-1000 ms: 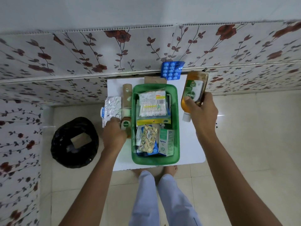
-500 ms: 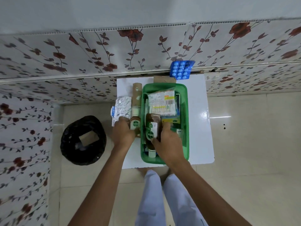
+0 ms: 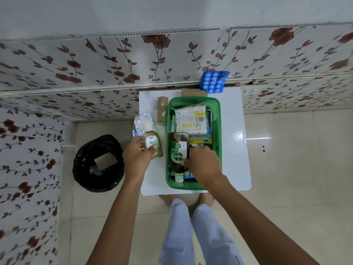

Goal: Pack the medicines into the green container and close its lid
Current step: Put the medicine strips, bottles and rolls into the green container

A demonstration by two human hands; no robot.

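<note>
The green container stands on a small white table and holds several packs, among them a cotton-swab pack. A large brown Dettol bottle lies in its near half, cap towards me, with my right hand gripping its right side. My left hand holds a small brown Dettol bottle just left of the container, above the table. A silver pill strip and a brown cardboard roll lie on the table's left part. No lid is visible.
A blue blister pack leans on the floral wall behind the table, beside a cardboard piece. A black-lined bin stands on the tiled floor to the left. My legs are right under the table's near edge.
My right hand brought the large bottle from the right, above the table, down into the container. My left hand lifted the small bottle off the table.
</note>
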